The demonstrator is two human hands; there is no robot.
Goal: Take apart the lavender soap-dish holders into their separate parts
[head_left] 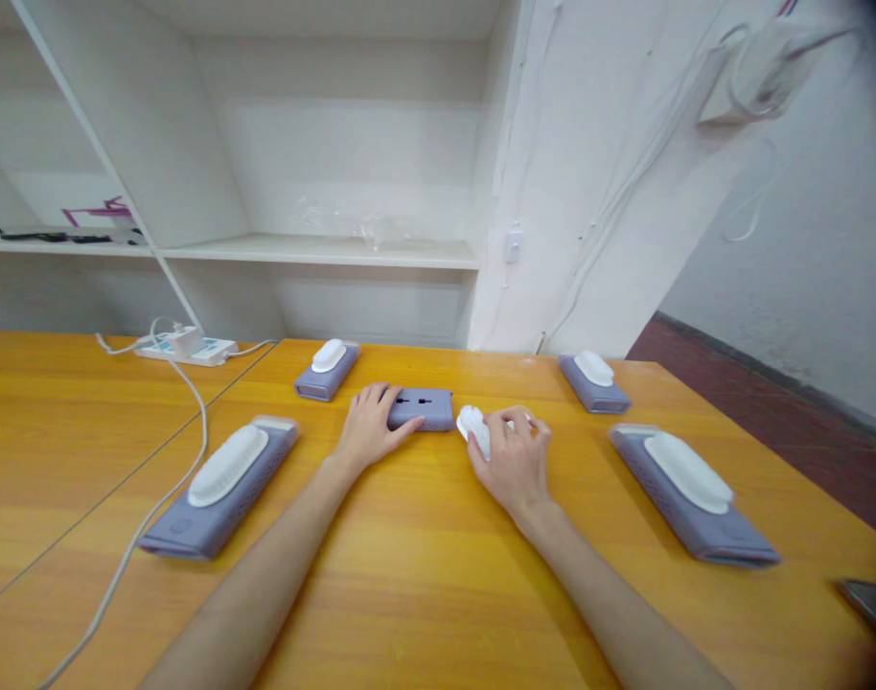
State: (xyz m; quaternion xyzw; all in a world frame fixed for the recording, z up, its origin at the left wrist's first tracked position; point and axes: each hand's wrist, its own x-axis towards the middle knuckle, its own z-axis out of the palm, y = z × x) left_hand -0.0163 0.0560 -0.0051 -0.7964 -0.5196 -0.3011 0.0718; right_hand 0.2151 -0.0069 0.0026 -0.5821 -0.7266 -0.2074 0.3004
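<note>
My left hand (372, 424) grips the left end of a purple-grey box (438, 410), its thumb along the near side and its fingers over the far side. Two small dark slots show on the box's upper face. Just right of the box, my right hand (514, 455) is closed over a white rounded piece (473, 425). Part of that piece is covered by the fingers. It lies at or just above the table; I cannot tell which. A small gap separates it from the box.
Similar purple-grey boxes with white oval pieces on top lie around: front left (226, 489), back left (328, 369), back right (594, 383) and front right (697, 498). A power strip (186, 347) and its white cable (132, 546) cross the wooden table's left. A dark object (873, 604) sits far right.
</note>
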